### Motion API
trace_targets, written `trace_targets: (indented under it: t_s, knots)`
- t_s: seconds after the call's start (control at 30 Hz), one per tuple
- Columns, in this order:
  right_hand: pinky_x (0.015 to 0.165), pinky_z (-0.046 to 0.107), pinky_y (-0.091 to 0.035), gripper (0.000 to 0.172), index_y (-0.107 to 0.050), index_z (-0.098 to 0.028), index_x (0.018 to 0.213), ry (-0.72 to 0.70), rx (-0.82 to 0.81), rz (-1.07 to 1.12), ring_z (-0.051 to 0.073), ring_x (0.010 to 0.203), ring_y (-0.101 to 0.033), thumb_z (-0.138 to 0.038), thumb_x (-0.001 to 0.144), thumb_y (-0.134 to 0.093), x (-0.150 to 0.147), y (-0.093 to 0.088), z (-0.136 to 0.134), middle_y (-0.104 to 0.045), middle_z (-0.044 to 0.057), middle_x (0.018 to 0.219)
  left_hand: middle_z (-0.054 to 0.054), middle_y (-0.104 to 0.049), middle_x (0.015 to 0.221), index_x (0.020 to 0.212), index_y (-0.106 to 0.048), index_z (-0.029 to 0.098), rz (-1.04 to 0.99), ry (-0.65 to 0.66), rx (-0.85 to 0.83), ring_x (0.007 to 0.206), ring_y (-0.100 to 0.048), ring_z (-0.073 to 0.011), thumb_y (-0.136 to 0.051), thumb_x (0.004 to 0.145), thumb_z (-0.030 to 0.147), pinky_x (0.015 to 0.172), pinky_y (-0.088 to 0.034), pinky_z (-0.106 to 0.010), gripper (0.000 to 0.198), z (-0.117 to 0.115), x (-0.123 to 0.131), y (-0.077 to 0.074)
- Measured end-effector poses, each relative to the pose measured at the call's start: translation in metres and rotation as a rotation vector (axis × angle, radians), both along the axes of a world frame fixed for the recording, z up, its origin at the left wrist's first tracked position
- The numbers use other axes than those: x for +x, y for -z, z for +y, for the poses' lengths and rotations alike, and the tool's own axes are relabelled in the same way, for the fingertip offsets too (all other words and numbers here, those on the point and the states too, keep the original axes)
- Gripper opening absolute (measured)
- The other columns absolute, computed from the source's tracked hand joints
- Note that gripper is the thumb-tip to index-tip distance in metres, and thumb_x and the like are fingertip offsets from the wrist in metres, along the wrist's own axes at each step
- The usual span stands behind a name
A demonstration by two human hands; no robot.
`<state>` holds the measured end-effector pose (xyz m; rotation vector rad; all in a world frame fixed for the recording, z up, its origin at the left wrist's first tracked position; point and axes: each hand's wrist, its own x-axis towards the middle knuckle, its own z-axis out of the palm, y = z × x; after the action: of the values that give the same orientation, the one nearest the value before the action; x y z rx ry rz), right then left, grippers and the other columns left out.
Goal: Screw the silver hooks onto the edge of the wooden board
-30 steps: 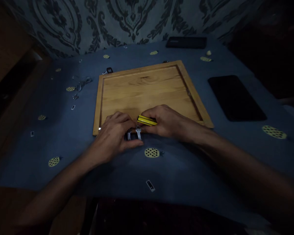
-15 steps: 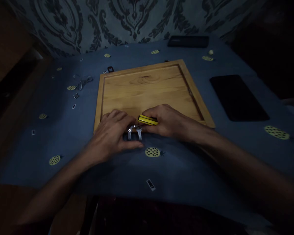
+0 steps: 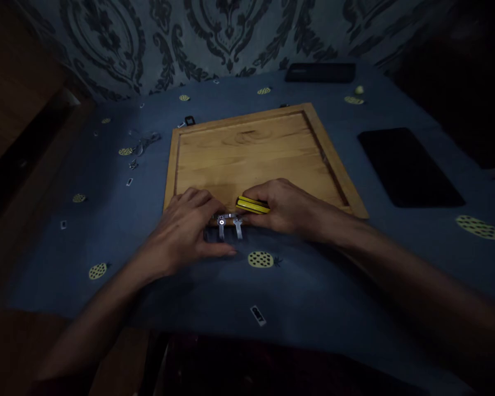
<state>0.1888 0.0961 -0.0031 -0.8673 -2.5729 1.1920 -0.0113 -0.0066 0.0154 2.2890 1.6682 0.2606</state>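
My right hand (image 3: 278,206) is closed around a yellow-and-black tool handle (image 3: 252,205); the tool's working end cannot be made out. Just left of it, a small shiny metal bracket (image 3: 230,221) sits at the near edge of the wooden board (image 3: 243,157), two prongs pointing toward me. A cross-head screw (image 3: 221,222) shows on its left prong. My left hand (image 3: 185,234) lies over the board's near left edge beside the bracket, fingers forward and thumb stretched apart below. Some of its fingertips are hidden, so contact with the bracket is unclear.
Blue pineapple-print cloth covers the table. On the left lie several small metal pieces (image 3: 133,164) and a clear crumpled plastic item (image 3: 146,142). A small black frame-like part (image 3: 190,120) sits behind the board. A black slab (image 3: 410,166) and a dark case (image 3: 320,72) are to the right.
The whole view has shifted slightly. My left thumb has drawn back a little from the bracket, leaving more of it visible. My right hand keeps its hold on the yellow-and-black tool.
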Motion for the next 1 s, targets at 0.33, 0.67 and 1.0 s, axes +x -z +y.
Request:
trace_targets:
  t_s: [0.33, 0.67, 1.0]
  knots:
    - [0.056, 0.027, -0.03, 0.026, -0.056, -0.018, 0.062, 0.004, -0.017, 0.017, 0.009, 0.053, -0.046, -0.026, 0.081, -0.072, 0.0007, -0.0012, -0.0007, -0.052, -0.004, 0.054, -0.006, -0.066, 0.112, 0.107, -0.068, 0.021, 0.026, 0.023, -0.026, 0.11, -0.058, -0.0278, -0.083, 0.079, 0.051, 0.094, -0.047, -0.043, 0.045, -0.0008, -0.0024, -0.0011]
    - [0.054, 0.025, -0.03, 0.026, -0.056, -0.018, 0.062, -0.018, 0.007, 0.044, 0.008, 0.05, -0.045, -0.028, 0.08, -0.071, 0.0005, 0.002, 0.0015, -0.052, -0.005, 0.053, -0.005, -0.068, 0.108, 0.108, -0.069, 0.021, 0.024, 0.011, -0.018, 0.107, -0.059, -0.027, -0.083, 0.08, 0.052, 0.092, -0.046, -0.041, 0.044, 0.0002, -0.0014, -0.0006]
    - [0.055, 0.027, -0.03, 0.025, -0.055, -0.018, 0.062, -0.005, 0.002, 0.019, 0.009, 0.052, -0.046, -0.027, 0.08, -0.071, 0.0009, 0.0009, 0.0008, -0.052, -0.005, 0.054, -0.005, -0.068, 0.108, 0.108, -0.069, 0.021, 0.026, 0.002, -0.001, 0.107, -0.059, -0.0273, -0.084, 0.079, 0.053, 0.092, -0.046, -0.042, 0.046, -0.0001, -0.0003, 0.0011]
